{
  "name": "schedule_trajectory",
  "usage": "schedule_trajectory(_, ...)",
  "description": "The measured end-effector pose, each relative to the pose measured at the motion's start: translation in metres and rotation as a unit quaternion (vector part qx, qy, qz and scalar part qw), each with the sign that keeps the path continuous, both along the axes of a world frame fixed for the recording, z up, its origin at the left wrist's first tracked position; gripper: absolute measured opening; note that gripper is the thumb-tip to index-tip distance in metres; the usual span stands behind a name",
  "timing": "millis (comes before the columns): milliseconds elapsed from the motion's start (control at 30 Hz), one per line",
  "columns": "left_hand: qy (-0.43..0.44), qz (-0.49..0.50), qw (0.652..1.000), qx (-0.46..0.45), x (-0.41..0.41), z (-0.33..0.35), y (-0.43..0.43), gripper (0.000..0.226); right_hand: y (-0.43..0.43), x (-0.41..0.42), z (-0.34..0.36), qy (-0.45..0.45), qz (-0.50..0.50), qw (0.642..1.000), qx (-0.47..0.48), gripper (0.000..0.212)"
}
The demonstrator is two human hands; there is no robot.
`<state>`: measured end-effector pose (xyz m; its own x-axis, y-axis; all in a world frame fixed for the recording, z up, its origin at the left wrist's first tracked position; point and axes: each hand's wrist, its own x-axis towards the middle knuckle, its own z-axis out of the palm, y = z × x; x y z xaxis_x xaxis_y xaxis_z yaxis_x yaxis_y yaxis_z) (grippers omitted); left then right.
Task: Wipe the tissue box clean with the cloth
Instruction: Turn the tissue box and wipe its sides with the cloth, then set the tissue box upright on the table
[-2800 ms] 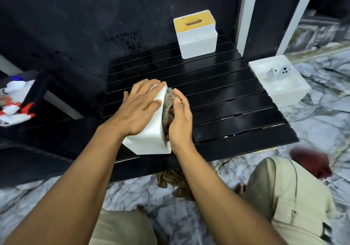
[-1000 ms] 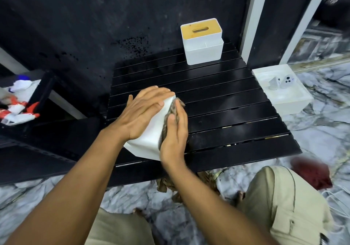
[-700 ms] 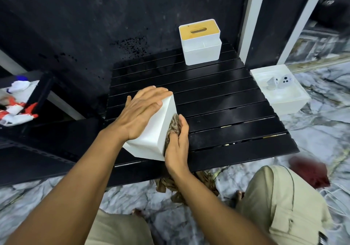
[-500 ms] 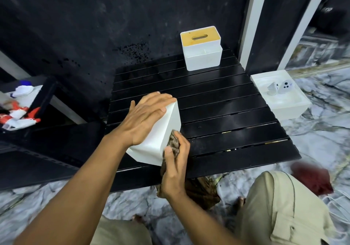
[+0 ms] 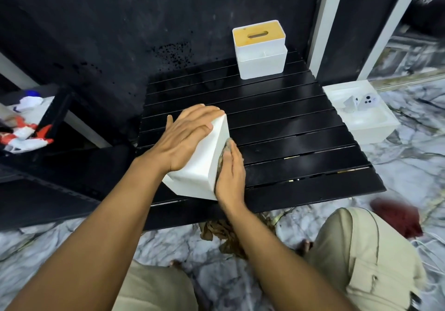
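A white tissue box (image 5: 202, 166) stands tilted on its corner near the front left of the black slatted table (image 5: 289, 142). My left hand (image 5: 185, 137) lies flat on the box's upper left face and steadies it. My right hand (image 5: 230, 173) presses a brown patterned cloth (image 5: 222, 156) against the box's right face. Most of the cloth is hidden under my palm; its loose end (image 5: 226, 233) hangs below the table's front edge.
A second white tissue box with a yellow slotted lid (image 5: 260, 48) stands at the table's back right. A white tray holding small white items (image 5: 361, 115) sits on the marble floor to the right. A dark shelf with red and white things (image 5: 21, 130) is at left. My knees are below.
My right hand has slid the cloth back and forth along the box's right face, down toward the front edge and now up again. The left hand kept holding the tilted box.
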<state>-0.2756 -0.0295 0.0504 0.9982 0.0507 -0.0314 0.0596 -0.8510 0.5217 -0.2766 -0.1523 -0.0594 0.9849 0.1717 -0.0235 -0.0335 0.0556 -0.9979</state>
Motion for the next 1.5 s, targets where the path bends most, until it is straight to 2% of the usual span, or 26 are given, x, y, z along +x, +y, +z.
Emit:
schedule_trajectory(67, 0.002, -0.001, 1.0, 0.01, 0.001, 0.001, -0.001, 0.055, -0.007, 0.029, -0.013, -0.062, 0.036, 0.983, -0.171, 0.055)
schedule_trajectory(133, -0.003, -0.001, 0.999, 0.034, 0.001, 0.001, -0.003, 0.054, -0.014, 0.048, -0.021, -0.145, 0.066, 0.942, -0.295, 0.06)
schedule_trajectory(233, -0.014, 0.009, 0.998, 0.061, 0.0, 0.0, -0.008, 0.055, -0.021, 0.038, -0.024, -0.163, 0.068, 0.925, -0.336, 0.057)
schedule_trajectory(333, -0.021, 0.031, 0.998, 0.054, 0.001, 0.002, -0.013, 0.052, -0.023, 0.001, -0.021, -0.126, 0.051, 0.95, -0.281, 0.057)
schedule_trajectory(467, -0.02, 0.039, 0.998, 0.039, 0.0, 0.003, -0.013, 0.05, -0.026, -0.061, -0.009, -0.063, 0.022, 0.994, -0.081, 0.052)
schedule_trajectory(533, -0.017, 0.043, 0.999, 0.023, -0.001, 0.003, -0.014, 0.049, -0.024, -0.074, 0.011, -0.074, 0.003, 0.997, -0.02, 0.048)
schedule_trajectory(600, -0.013, 0.049, 0.998, 0.025, -0.001, 0.002, -0.015, 0.048, -0.019, -0.068, 0.031, -0.115, -0.017, 0.993, 0.004, 0.045)
schedule_trajectory(667, -0.008, 0.055, 0.996, 0.066, 0.001, 0.003, -0.016, 0.05, -0.019, -0.05, 0.045, -0.168, -0.033, 0.985, -0.003, 0.04)
schedule_trajectory(733, -0.006, 0.053, 0.992, 0.111, 0.002, 0.006, -0.017, 0.051, -0.028, -0.023, 0.048, -0.184, -0.058, 0.98, -0.049, 0.034)
schedule_trajectory(833, -0.083, 0.024, 0.989, 0.118, -0.003, 0.014, -0.014, 0.053, -0.058, 0.023, 0.032, -0.148, -0.062, 0.966, -0.203, 0.033)
schedule_trajectory(900, -0.19, 0.065, 0.978, 0.061, -0.015, 0.018, -0.011, 0.054, -0.08, 0.044, 0.027, -0.132, 0.012, 0.951, -0.278, 0.038)
schedule_trajectory(967, -0.263, 0.165, 0.95, -0.037, -0.034, 0.008, -0.005, 0.049, -0.093, 0.051, 0.037, -0.129, 0.056, 0.95, -0.279, 0.044)
schedule_trajectory(1033, -0.25, 0.264, 0.925, -0.112, -0.059, -0.018, 0.001, 0.045, -0.092, 0.047, 0.06, -0.188, 0.083, 0.95, -0.235, 0.052)
schedule_trajectory(1067, -0.222, 0.301, 0.917, -0.139, -0.074, -0.035, 0.004, 0.046, -0.088, 0.04, 0.071, -0.237, 0.11, 0.938, -0.226, 0.055)
schedule_trajectory(1167, -0.148, 0.323, 0.915, -0.195, -0.111, -0.079, 0.001, 0.061, -0.072, 0.009, 0.08, -0.364, 0.204, 0.857, -0.303, 0.06)
schedule_trajectory(1200, -0.135, 0.31, 0.922, -0.192, -0.117, -0.09, -0.002, 0.065, -0.068, 0.0, 0.076, -0.376, 0.217, 0.835, -0.339, 0.061)
schedule_trajectory(1233, -0.125, 0.298, 0.928, -0.183, -0.12, -0.097, -0.005, 0.066, -0.065, -0.005, 0.069, -0.377, 0.216, 0.828, -0.355, 0.06)
schedule_trajectory(1300, -0.12, 0.284, 0.936, -0.168, -0.119, -0.106, -0.01, 0.063, -0.06, -0.007, 0.055, -0.374, 0.187, 0.847, -0.328, 0.052)
schedule_trajectory(1433, -0.154, 0.295, 0.934, -0.127, -0.108, -0.104, -0.017, 0.035, -0.05, -0.006, 0.044, -0.363, 0.134, 0.896, -0.216, 0.037)
schedule_trajectory(1500, -0.182, 0.299, 0.928, -0.125, -0.104, -0.097, -0.021, 0.033, -0.049, 0.0, 0.045, -0.35, 0.104, 0.912, -0.186, 0.035)
